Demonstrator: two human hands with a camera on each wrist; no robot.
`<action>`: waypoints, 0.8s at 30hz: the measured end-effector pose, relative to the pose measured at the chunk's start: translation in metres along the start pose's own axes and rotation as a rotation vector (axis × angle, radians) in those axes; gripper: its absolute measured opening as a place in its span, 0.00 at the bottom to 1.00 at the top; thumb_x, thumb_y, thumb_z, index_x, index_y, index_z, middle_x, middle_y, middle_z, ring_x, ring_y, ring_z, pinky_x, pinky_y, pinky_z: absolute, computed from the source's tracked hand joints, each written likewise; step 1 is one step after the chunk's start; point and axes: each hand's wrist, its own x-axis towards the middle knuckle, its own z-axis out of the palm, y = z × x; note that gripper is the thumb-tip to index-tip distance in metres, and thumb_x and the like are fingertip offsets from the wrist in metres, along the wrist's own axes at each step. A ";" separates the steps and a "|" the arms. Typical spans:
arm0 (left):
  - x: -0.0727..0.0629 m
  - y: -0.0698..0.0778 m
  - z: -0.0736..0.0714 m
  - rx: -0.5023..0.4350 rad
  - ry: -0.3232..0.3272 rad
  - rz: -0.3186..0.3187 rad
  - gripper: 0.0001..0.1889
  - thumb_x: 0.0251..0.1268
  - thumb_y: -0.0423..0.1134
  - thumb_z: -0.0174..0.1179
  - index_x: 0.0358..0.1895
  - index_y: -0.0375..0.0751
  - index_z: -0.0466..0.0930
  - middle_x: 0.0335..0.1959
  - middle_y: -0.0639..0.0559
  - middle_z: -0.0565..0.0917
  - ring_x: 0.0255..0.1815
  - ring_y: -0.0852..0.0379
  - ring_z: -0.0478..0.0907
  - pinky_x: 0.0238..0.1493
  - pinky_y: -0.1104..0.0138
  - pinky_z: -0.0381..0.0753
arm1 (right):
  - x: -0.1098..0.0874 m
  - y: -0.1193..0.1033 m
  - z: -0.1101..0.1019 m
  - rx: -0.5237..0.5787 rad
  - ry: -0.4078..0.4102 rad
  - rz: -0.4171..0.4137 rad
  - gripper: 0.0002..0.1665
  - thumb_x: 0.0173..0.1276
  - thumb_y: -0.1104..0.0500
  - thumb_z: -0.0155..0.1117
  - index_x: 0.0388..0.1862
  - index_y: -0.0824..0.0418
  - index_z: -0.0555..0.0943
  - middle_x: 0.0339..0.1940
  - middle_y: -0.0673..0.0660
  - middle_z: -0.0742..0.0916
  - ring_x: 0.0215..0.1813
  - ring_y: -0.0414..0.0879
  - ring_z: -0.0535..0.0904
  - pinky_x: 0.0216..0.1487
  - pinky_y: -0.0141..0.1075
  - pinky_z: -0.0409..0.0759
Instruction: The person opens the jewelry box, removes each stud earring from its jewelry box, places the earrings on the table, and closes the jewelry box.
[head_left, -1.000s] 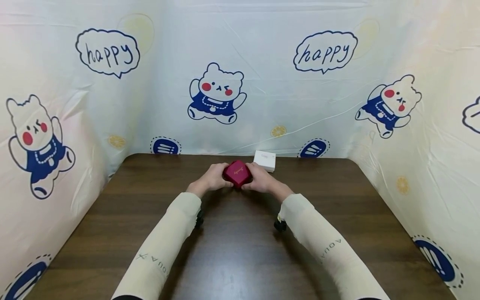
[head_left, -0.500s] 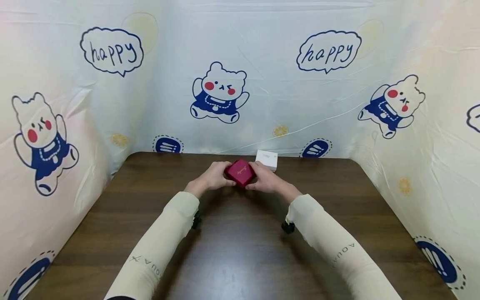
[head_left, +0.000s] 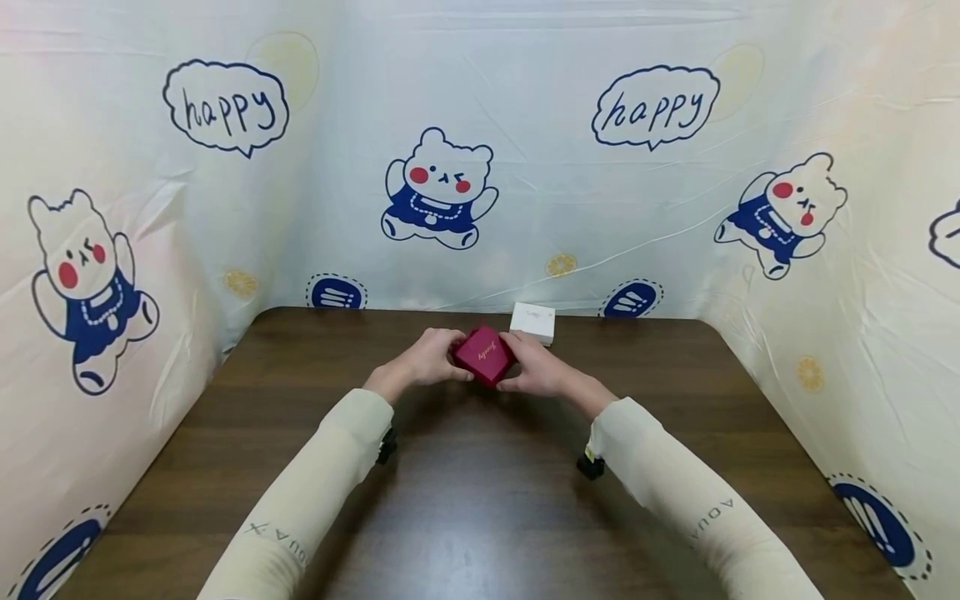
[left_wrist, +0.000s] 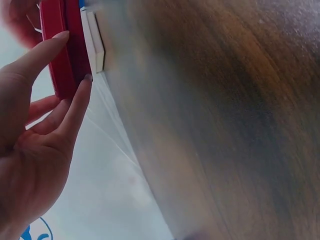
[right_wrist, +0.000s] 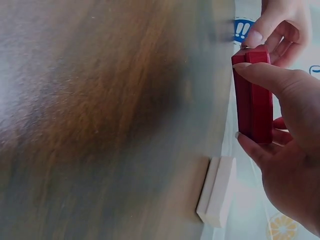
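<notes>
Both hands hold a small dark red jewelry box [head_left: 484,356] with gold lettering on its top, turned corner-forward in the head view. My left hand [head_left: 429,358] grips its left side, the thumb along the near edge. From the right, my right hand [head_left: 542,365] pinches the opposite side between thumb and fingers. In the left wrist view the red box [left_wrist: 56,55] appears edge-on, with a seam running along its side. The right wrist view shows the same box [right_wrist: 254,107] raised off the tabletop, a fingertip at its lower corner.
A white box [head_left: 532,322] lies at the back edge of the brown wooden table [head_left: 480,500], just behind my right hand. A white printed curtain [head_left: 540,192] hangs round the back and both sides.
The red box has come slightly nearer and a little to the right, with both hands still gripping it. My right forearm has swung outward. The white box has stayed put.
</notes>
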 end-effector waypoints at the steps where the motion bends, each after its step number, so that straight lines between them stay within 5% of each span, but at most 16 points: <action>1: 0.000 0.001 0.000 0.001 -0.004 0.005 0.33 0.57 0.42 0.78 0.64 0.35 0.76 0.53 0.44 0.84 0.49 0.52 0.81 0.55 0.57 0.82 | -0.002 0.000 0.000 0.004 -0.001 -0.006 0.51 0.61 0.55 0.79 0.77 0.65 0.63 0.67 0.60 0.75 0.66 0.52 0.71 0.67 0.47 0.75; 24: -0.013 0.015 0.007 0.048 -0.120 0.033 0.27 0.57 0.40 0.77 0.56 0.33 0.78 0.48 0.44 0.85 0.47 0.52 0.82 0.53 0.59 0.83 | -0.023 0.005 0.009 0.021 -0.093 -0.038 0.51 0.60 0.58 0.79 0.77 0.68 0.63 0.67 0.61 0.75 0.64 0.52 0.73 0.66 0.46 0.76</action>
